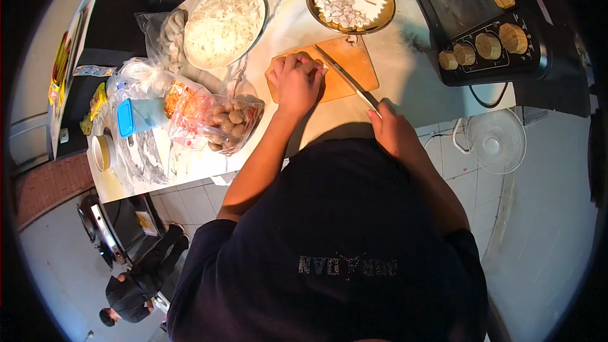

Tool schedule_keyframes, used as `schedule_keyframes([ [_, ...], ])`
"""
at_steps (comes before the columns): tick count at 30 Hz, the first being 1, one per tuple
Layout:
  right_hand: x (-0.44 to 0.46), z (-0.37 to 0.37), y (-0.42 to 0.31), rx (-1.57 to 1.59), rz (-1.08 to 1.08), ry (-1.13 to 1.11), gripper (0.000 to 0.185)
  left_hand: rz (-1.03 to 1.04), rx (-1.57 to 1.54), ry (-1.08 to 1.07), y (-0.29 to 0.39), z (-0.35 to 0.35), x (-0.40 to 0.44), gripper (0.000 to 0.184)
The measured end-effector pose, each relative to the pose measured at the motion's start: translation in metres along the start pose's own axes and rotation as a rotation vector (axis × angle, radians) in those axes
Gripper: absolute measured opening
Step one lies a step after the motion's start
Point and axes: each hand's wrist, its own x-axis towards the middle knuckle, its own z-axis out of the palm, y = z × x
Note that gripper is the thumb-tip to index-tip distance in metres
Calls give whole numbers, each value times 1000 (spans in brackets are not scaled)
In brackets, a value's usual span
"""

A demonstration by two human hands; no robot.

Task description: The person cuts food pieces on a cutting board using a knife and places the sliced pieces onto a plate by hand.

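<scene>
An orange cutting board (354, 57) lies on the marble-patterned counter. My left hand (296, 83) is over its left part, fingers curled and pressed down on something small and pinkish that they mostly hide. My right hand (391, 128) is closed around the handle of a knife (345, 76), whose blade slants up and left across the board, its tip near the top edge. Behind the board, a round plate (382, 21) holds pale chopped pieces on a white layer. To the left is a large white plate (258, 37) heaped with pale shredded food.
Bags of round brown items (229, 124) and a blue-lidded container (126, 118) stand at the left. A black appliance with wooden knobs (487, 45) is at the right, above a white fan (500, 142). Another person (130, 294) is at lower left.
</scene>
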Motion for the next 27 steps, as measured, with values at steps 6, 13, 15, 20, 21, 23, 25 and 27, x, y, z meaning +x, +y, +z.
schedule_keyframes([
  [6, 2, 5, -15, 142, -27, 117, 34, 3, -62, -20, 2, 3, 0, 13],
  [13, 1, 0, 2, 161, 30, 188, 37, 42, -33, -30, 10, -3, 6, 19],
  [15, 1, 0, 6, 168, 58, 184, 38, 54, -35, -54, 9, 1, 8, 19],
  [20, 0, 3, 7, 164, 107, 225, 34, 65, 3, -64, 14, 6, 6, 19],
  [21, -1, 1, 7, 173, 102, 210, 34, 77, 7, -39, 14, 8, 5, 18],
  [23, -1, 1, 8, 184, 98, 195, 34, 89, 11, -13, 13, 12, 4, 18],
  [25, -1, 2, 12, 195, 94, 177, 41, 111, -55, -7, 12, 15, 5, 16],
  [27, -1, 3, 13, 195, 102, 175, 41, 139, -40, -5, 11, 15, 7, 16],
])
